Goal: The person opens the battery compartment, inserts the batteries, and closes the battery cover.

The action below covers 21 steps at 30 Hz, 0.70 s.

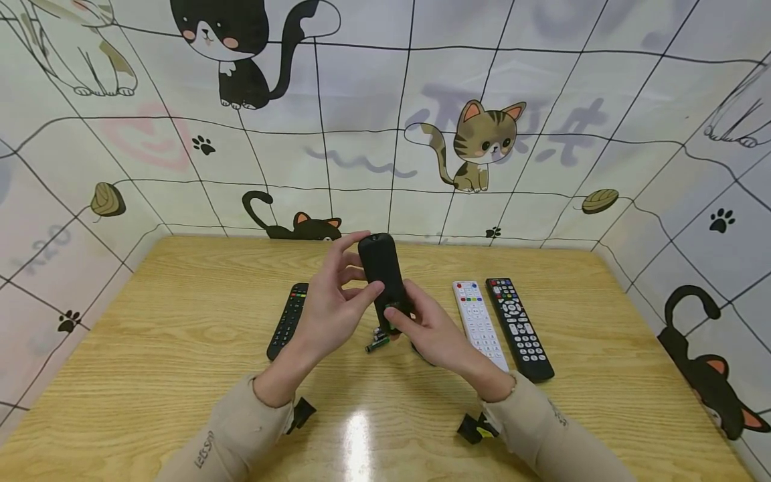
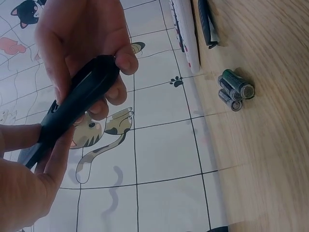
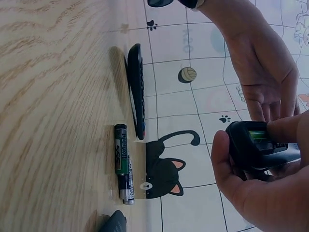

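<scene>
Both hands hold a black remote control (image 1: pixel 381 261) up over the table, its back turned toward the head camera. My left hand (image 1: pixel 331 301) grips its upper part, thumb on the back and fingers along the far side. At the lower end my right hand (image 1: pixel 436 335) holds it, the thumb pressing at the battery compartment. In the right wrist view the compartment is uncovered, and a green battery (image 3: pixel 258 135) shows inside beside the thumb. Several loose batteries (image 2: pixel 234 87) lie on the table below the remote, close together.
Another black remote (image 1: pixel 286 325) lies left of the hands. On the right are a white remote (image 1: pixel 480 321) and a black remote with white buttons (image 1: pixel 519 328), side by side. A small dark piece (image 3: pixel 114 224) lies near the batteries. A cat-patterned cloth (image 1: pixel 361 147) surrounds the wooden table (image 1: pixel 199 321).
</scene>
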Each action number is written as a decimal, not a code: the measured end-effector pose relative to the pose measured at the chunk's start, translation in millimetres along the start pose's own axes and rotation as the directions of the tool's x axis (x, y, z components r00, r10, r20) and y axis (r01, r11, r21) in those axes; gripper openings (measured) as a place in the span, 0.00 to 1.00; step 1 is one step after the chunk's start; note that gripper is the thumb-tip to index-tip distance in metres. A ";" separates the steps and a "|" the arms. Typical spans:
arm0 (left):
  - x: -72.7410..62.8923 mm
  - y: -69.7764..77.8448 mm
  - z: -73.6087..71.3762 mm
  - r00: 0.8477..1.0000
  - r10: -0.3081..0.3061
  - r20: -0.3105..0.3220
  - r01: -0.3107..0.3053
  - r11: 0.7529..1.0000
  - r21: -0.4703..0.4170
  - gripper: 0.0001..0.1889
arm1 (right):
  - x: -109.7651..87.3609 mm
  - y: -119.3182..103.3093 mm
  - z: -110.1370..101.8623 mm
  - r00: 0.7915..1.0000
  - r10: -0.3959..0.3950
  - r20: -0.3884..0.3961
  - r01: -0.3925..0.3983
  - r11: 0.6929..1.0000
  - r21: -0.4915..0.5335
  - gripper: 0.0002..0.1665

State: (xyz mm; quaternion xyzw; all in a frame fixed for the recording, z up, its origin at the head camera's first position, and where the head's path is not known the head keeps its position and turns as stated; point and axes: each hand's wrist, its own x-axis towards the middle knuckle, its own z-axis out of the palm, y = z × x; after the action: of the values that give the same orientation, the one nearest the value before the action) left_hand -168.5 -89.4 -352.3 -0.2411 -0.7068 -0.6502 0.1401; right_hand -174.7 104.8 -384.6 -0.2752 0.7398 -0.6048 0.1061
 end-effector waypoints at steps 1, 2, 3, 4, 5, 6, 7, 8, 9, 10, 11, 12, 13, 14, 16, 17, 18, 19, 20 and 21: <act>0.2 0.0 -0.4 1.000 0.000 0.001 0.000 1.000 -0.002 0.39 | 0.1 -0.6 0.1 1.000 0.005 -0.003 -0.005 1.000 -0.001 0.22; 0.4 0.0 -0.8 1.000 0.000 0.002 0.000 1.000 -0.005 0.39 | 0.3 -1.2 0.0 1.000 0.010 -0.006 -0.010 1.000 -0.005 0.22; 0.6 -0.2 -1.1 1.000 -0.001 0.002 0.001 1.000 -0.006 0.39 | 0.6 -2.1 -0.3 1.000 0.014 -0.007 -0.015 1.000 -0.008 0.22; 0.8 -0.3 -1.5 1.000 -0.002 0.003 0.002 1.000 -0.007 0.39 | 0.8 -3.2 -0.6 1.000 0.020 -0.009 -0.020 1.000 -0.008 0.21; 0.9 -0.7 -1.9 1.000 -0.003 0.004 0.003 1.000 -0.006 0.39 | 0.9 -4.2 -1.3 1.000 0.024 -0.010 -0.024 1.000 -0.010 0.21; 1.0 -0.6 -2.3 1.000 -0.006 0.004 0.006 1.000 -0.007 0.39 | 1.2 -5.1 -1.9 1.000 0.028 -0.012 -0.028 1.000 -0.012 0.21; 1.2 -0.7 -2.9 1.000 -0.010 0.003 0.010 1.000 -0.008 0.39 | 1.3 -5.1 -2.9 0.999 0.030 -0.013 -0.030 0.999 -0.021 0.21; 1.6 -1.1 -3.6 1.000 -0.013 0.001 0.013 1.000 -0.006 0.39 | 1.4 -5.7 -3.7 0.999 0.032 -0.013 -0.032 0.999 -0.027 0.21; 2.0 -1.5 -4.5 1.000 -0.015 -0.002 0.015 1.000 -0.004 0.39 | 1.6 -6.1 -4.6 0.999 0.035 -0.016 -0.035 0.999 -0.037 0.21; 2.5 -2.0 -5.5 1.000 -0.017 -0.006 0.017 1.000 0.001 0.39 | 1.9 -6.2 -5.8 0.999 0.038 -0.020 -0.039 0.998 -0.050 0.21; 3.0 -2.1 -6.6 1.000 -0.022 -0.013 0.022 1.000 0.003 0.39 | 2.3 -5.9 -6.9 0.999 0.046 -0.026 -0.047 0.997 -0.065 0.21; 3.6 -1.8 -7.8 0.999 -0.027 -0.021 0.027 1.000 0.006 0.39 | 2.5 -5.1 -8.2 0.998 0.052 -0.032 -0.054 0.995 -0.085 0.21; 4.2 -1.5 -9.1 0.999 -0.031 -0.030 0.032 0.999 0.010 0.39 | 2.7 -4.4 -9.6 0.997 0.060 -0.039 -0.064 0.992 -0.111 0.22; 4.7 -1.0 -10.4 0.999 -0.037 -0.038 0.038 0.999 0.014 0.39 | 3.1 -4.5 -10.8 0.997 0.070 -0.045 -0.076 0.989 -0.129 0.22; 5.4 1.0 -12.7 0.997 -0.048 -0.055 0.050 0.998 0.024 0.40 | 3.7 -2.9 -13.2 0.995 0.085 -0.048 -0.092 0.981 -0.171 0.23; 5.6 2.2 -13.8 0.997 -0.055 -0.062 0.057 0.998 0.025 0.40 | 3.6 -1.8 -14.1 0.995 0.094 -0.045 -0.101 0.975 -0.196 0.23; 5.8 3.0 -14.6 0.996 -0.058 -0.069 0.060 0.998 0.027 0.40 | 3.7 -0.6 -15.0 0.995 0.096 -0.037 -0.102 0.966 -0.238 0.23; 6.2 3.6 -15.4 0.995 -0.059 -0.076 0.061 0.998 0.030 0.40 | 3.9 0.5 -15.4 0.995 0.097 -0.025 -0.100 0.956 -0.277 0.22; 6.4 3.8 -16.0 0.995 -0.058 -0.082 0.061 0.998 0.034 0.40 | 4.2 1.4 -15.1 0.995 0.097 -0.007 -0.094 0.944 -0.317 0.21; 6.6 3.8 -16.5 0.995 -0.055 -0.087 0.059 0.997 0.040 0.39 | 4.5 2.4 -14.2 0.995 0.097 0.016 -0.084 0.928 -0.362 0.19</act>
State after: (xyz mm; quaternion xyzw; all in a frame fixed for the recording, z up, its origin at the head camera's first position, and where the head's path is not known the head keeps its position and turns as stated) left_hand -174.0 -104.4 -343.8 -0.1895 -0.7203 -0.6486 0.1570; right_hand -186.1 114.6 -382.5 -0.2656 0.8484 -0.4483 0.0937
